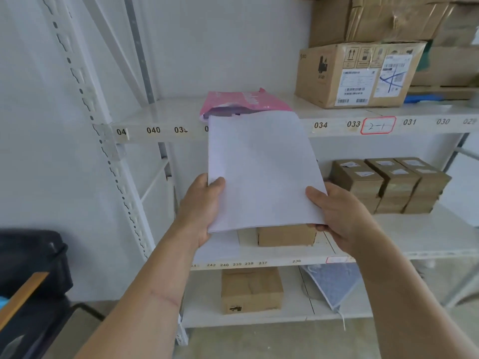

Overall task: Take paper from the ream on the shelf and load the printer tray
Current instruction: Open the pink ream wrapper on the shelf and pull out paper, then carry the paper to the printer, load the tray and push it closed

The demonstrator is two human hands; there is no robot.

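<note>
A stack of white paper (pixel 261 169) is held up in front of the white metal shelf (pixel 160 130), its far edge just below the pink ream wrapper (pixel 241 102) lying open on the upper board. My left hand (pixel 202 206) grips the stack's near left corner, thumb on top. My right hand (pixel 339 213) holds the near right corner, thumb on top and fingers underneath. A black device (pixel 28 257), possibly the printer, sits at the lower left edge; no tray is visible on it.
Cardboard boxes (pixel 360 76) stand on the upper board at the right. Several small brown boxes (pixel 388 185) are on the middle board, and one more (pixel 285 235) lies under the paper. Another carton (pixel 250 290) and a blue-grey bag (pixel 334 283) occupy the bottom board.
</note>
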